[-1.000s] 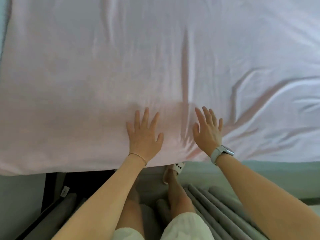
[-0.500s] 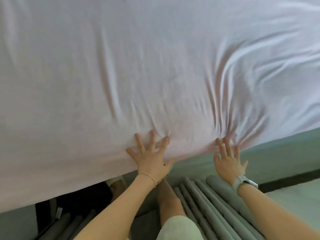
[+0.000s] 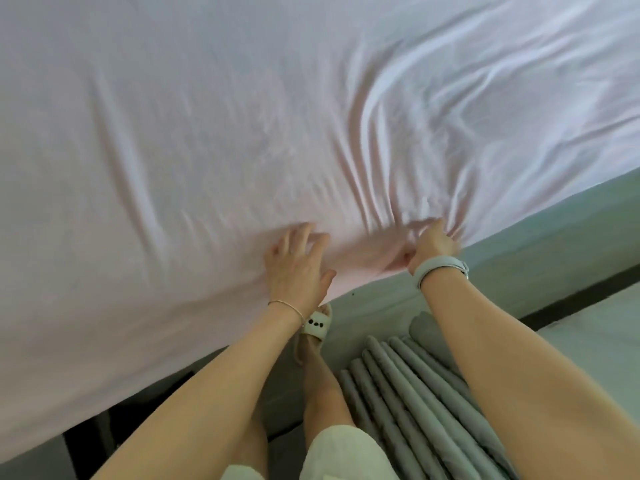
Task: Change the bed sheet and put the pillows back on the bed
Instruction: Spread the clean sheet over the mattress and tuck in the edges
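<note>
Plainly, the pale pink cotton bed sheet (image 3: 242,133) lies spread over the bed, covering nearly the whole view, its near edge hanging past the mattress side. The left hand (image 3: 298,268) rests flat on the sheet near that edge, fingers straight and slightly spread (a thin bracelet sits at the wrist). The right hand (image 3: 431,245), with a pale watch band (image 3: 440,266) at its wrist, is curled into the fabric just beside the edge, gripping a bunch of sheet; creases fan out from it. Grey rolled fabric (image 3: 415,393) lies on the floor below.
</note>
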{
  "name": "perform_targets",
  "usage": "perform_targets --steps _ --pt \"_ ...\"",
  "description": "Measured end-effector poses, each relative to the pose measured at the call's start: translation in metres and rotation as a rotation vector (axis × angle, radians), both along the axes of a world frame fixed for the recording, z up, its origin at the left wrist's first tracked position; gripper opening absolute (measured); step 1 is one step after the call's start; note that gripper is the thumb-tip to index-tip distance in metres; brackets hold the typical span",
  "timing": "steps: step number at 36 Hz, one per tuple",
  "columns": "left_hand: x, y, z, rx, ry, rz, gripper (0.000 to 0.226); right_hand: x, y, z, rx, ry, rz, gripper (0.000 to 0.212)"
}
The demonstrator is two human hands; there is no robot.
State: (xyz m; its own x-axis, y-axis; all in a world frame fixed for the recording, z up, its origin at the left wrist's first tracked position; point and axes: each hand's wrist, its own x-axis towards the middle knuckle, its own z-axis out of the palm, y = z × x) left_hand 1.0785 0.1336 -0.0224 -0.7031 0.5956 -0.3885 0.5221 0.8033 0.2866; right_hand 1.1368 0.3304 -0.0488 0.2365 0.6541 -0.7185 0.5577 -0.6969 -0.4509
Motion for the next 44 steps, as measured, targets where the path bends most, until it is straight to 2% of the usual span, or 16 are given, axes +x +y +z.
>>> perform_targets --steps 3,7,11,13,15,19,21,24,29,31,33,34,37,40,42,44 --pt "-0.001 0.005 -0.008 -0.040 0.010 0.011 0.049 0.010 0.014 -0.005 -0.140 0.219 -0.104 0.052" --pt "0.003 0.005 -0.013 -0.010 0.018 0.028 0.051 0.014 0.024 -0.003 -0.134 0.297 -0.086 0.021" --pt "0.012 0.002 -0.006 0.236 -0.054 0.227 0.036 0.025 0.034 -0.001 -0.115 0.420 -0.166 0.007" --pt "0.022 -0.004 0.004 0.403 -0.112 0.450 0.026 0.036 0.032 0.000 -0.113 0.469 -0.212 0.010" --pt "0.034 -0.014 0.009 0.466 -0.248 0.785 0.018 0.045 0.025 -0.002 -0.128 0.498 -0.255 0.011" --pt "0.049 -0.040 -0.002 0.600 -0.751 1.596 0.010 0.050 -0.009 -0.007 -0.264 0.499 -0.284 0.013" --pt "0.052 -0.051 -0.008 0.689 -0.944 1.831 0.008 0.046 -0.026 -0.009 -0.352 0.498 -0.269 0.013" --pt "0.050 -0.058 -0.007 0.813 -1.072 2.051 0.010 0.037 -0.039 -0.009 -0.438 0.478 -0.239 0.012" --pt "0.044 -0.053 -0.012 0.795 -1.132 2.150 0.016 0.031 -0.030 -0.012 -0.274 0.286 -0.138 0.019" --pt "0.046 -0.049 -0.014 0.779 -1.136 2.199 0.007 0.042 -0.025 -0.016 -0.203 0.193 -0.113 0.019" --pt "0.048 -0.045 -0.010 0.778 -1.130 2.201 0.018 0.061 -0.027 -0.020 -0.163 0.124 -0.096 0.020" --pt "0.049 -0.043 -0.007 0.786 -1.136 2.193 0.020 0.068 -0.029 -0.023 -0.142 0.115 -0.090 0.021" --pt "0.052 -0.046 -0.004 0.758 -1.166 2.197 0.002 0.072 -0.032 -0.025 -0.153 0.165 -0.102 0.025" --pt "0.050 -0.054 0.000 0.741 -1.152 2.206 0.007 0.065 -0.026 -0.023 -0.248 0.234 -0.110 0.028" --pt "0.046 -0.057 0.004 0.790 -1.146 2.208 0.011 0.060 -0.025 -0.018 -0.215 0.223 -0.101 0.020" --pt "0.042 -0.062 0.004 0.850 -1.142 2.206 0.005 0.053 -0.031 -0.013 -0.123 0.175 -0.078 0.034"
